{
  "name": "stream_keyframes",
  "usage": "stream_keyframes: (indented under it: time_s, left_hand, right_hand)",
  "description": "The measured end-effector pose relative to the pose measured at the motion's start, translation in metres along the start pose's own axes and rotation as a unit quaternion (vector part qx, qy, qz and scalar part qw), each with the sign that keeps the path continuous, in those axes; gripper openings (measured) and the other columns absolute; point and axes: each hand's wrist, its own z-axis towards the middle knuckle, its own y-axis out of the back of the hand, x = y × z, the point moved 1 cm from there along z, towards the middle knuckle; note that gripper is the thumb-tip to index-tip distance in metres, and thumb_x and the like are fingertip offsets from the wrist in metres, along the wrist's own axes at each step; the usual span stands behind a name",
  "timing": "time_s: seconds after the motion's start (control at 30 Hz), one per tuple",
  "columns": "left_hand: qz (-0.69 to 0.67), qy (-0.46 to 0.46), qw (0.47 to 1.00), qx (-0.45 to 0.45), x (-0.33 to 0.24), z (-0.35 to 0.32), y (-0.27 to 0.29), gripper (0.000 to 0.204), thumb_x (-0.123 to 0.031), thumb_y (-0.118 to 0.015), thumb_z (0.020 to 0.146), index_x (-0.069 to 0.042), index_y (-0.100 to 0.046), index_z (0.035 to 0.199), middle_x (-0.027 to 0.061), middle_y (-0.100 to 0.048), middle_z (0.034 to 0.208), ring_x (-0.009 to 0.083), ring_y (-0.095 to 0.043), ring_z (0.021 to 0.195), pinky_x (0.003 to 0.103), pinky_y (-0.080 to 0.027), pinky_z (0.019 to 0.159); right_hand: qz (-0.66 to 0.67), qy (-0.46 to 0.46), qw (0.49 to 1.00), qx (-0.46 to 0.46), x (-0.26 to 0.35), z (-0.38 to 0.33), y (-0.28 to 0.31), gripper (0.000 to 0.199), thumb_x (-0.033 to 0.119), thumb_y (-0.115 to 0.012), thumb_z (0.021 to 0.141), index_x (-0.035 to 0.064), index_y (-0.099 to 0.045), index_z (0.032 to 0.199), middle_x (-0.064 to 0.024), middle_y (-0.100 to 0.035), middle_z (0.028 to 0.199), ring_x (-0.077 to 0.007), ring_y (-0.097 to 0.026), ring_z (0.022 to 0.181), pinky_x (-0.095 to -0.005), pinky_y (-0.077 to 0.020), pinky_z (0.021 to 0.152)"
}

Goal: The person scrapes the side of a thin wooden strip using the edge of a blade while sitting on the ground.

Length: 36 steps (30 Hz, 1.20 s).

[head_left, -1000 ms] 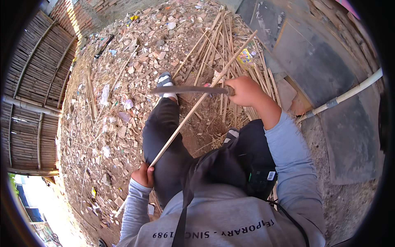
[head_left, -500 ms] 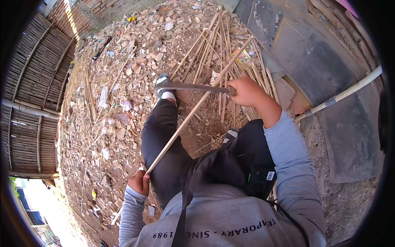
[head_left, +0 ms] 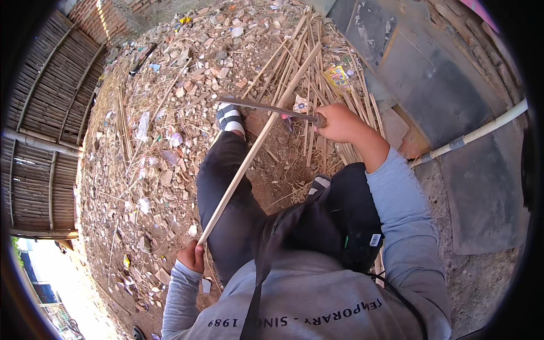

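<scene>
Rubble-strewn ground [head_left: 170,218] spreads beneath both grips; a slatted wall [head_left: 48,90] stands well left of them, dark sheets [head_left: 447,96] to their right. Loose strips [head_left: 283,63] lie beyond the right grip. A long pale strip [head_left: 243,168] slants between the grips — its near end pinched in the left hand [head_left: 191,256] — crossing a blade [head_left: 249,104], its handle clenched by the right hand [head_left: 338,123].

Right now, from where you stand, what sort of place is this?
Probably an outdoor yard beside some buildings: the ground is strewn with rubble and litter, a slatted wall and a brick wall stand at its edges, and long thin sticks lie heaped ahead.
</scene>
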Motion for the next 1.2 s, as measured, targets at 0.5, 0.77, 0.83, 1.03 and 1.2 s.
stream_keyframes:
  time_s: [0.5,0.77,0.83,1.03,1.2]
  left_hand:
    - [0.012,-0.011,1.0,-0.012,0.009,-0.006,-0.011,0.04,-0.035,-0.043,0.101,-0.004,-0.054,0.079,0.0213,-0.053,0.058,0.0456,-0.056,0.056,0.05,-0.041,0.051]
    - [0.049,-0.018,0.998,-0.035,0.003,0.005,-0.005,0.041,-0.036,-0.043,0.101,-0.004,-0.054,0.08,0.0201,-0.052,0.055,0.0455,-0.056,0.055,0.051,-0.041,0.05]
    - [0.01,-0.015,1.0,-0.019,0.003,0.002,-0.003,0.041,-0.036,-0.044,0.101,-0.004,-0.054,0.079,0.0198,-0.052,0.055,0.0447,-0.056,0.055,0.05,-0.041,0.05]
    - [-0.006,-0.008,1.0,-0.009,0.006,0.003,-0.001,0.04,-0.032,-0.044,0.101,-0.003,-0.054,0.077,0.0201,-0.052,0.055,0.0435,-0.055,0.052,0.048,-0.041,0.05]
    - [-0.024,-0.007,1.0,0.003,0.006,0.011,0.002,0.041,-0.031,-0.045,0.101,-0.001,-0.054,0.075,0.0192,-0.052,0.055,0.0405,-0.055,0.052,0.045,-0.041,0.05]
  right_hand:
    - [-0.01,0.022,0.996,-0.087,0.017,-0.007,-0.001,0.028,0.021,-0.075,0.076,0.0035,-0.067,0.096,-0.0199,-0.063,0.071,-0.0383,-0.064,0.072,-0.0454,-0.0485,0.067]
    - [0.018,-0.013,0.993,-0.113,-0.011,0.008,0.005,0.021,0.02,-0.072,0.078,0.0035,-0.065,0.087,-0.0185,-0.061,0.068,-0.0376,-0.061,0.068,-0.0449,-0.047,0.064]
    - [0.028,-0.008,0.99,-0.14,-0.008,0.004,0.0,0.02,0.021,-0.072,0.078,0.0042,-0.065,0.087,-0.0181,-0.061,0.068,-0.038,-0.061,0.067,-0.045,-0.0468,0.064]
    - [-0.102,0.066,0.989,-0.085,0.014,0.0,-0.004,0.021,0.019,-0.072,0.075,0.0039,-0.065,0.089,-0.021,-0.062,0.075,-0.0413,-0.062,0.078,-0.0469,-0.0485,0.066]
    - [0.019,-0.002,0.996,-0.093,-0.013,0.008,-0.005,0.025,0.022,-0.074,0.076,0.0051,-0.067,0.093,-0.0196,-0.065,0.079,-0.0401,-0.064,0.079,-0.0476,-0.0492,0.07]
